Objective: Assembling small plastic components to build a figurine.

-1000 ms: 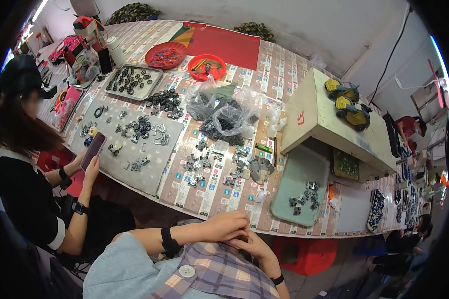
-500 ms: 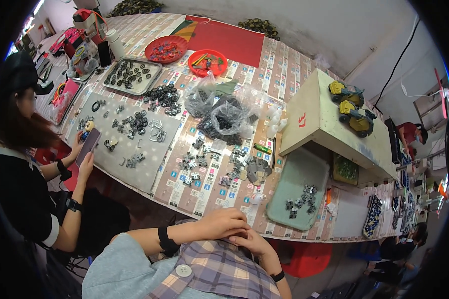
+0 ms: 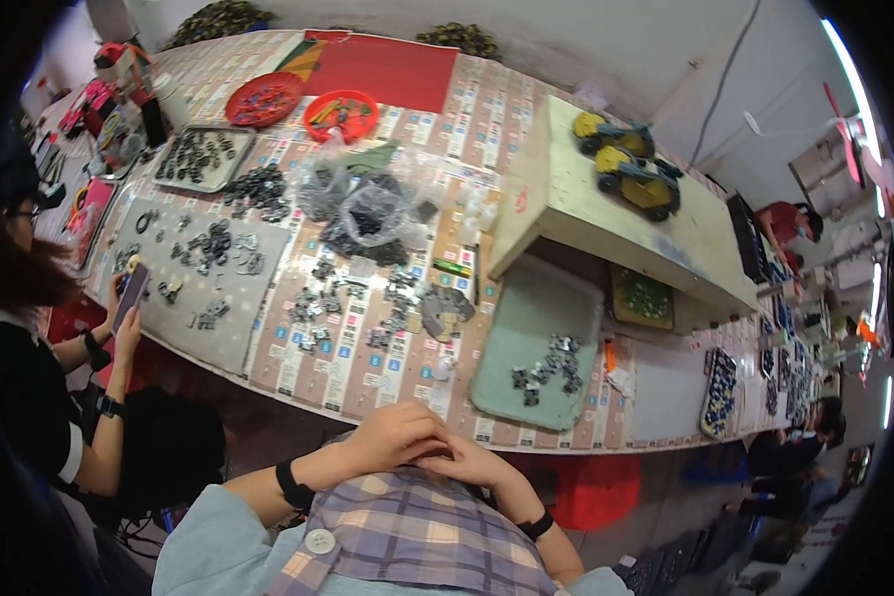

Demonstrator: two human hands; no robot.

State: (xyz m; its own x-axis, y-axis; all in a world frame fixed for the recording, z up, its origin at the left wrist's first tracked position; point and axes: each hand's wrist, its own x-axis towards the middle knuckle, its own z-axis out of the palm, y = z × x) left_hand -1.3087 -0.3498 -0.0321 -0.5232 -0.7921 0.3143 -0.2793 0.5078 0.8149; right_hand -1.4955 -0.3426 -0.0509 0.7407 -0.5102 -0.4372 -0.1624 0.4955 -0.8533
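Note:
Just off the table's front edge, above my plaid apron (image 3: 407,526), my two hands meet. My left hand (image 3: 399,435) curls over the fingertips of my right hand (image 3: 472,464). Both sets of fingers are bent inward, and whatever they may hold is hidden between them. A dark band circles each wrist. On the table past my hands lie small grey and black plastic parts (image 3: 316,303) in loose groups. Closest to my hands sits a small whitish lump (image 3: 444,369), and beyond it a pile of flat grey and tan pieces (image 3: 445,312).
A pale green tray (image 3: 502,382) with metallic-looking parts stands at right, beside a box-like shelf (image 3: 526,199) carrying yellow toy vehicles (image 3: 636,184). Plastic bags of black parts (image 3: 368,214) lie mid-table. Red dishes (image 3: 265,99) stand farther back. At left a co-worker holds a phone (image 3: 129,298).
The view has swung to the right, so the table and my hands appear farther left. My hands stay together. The co-worker still holds the phone.

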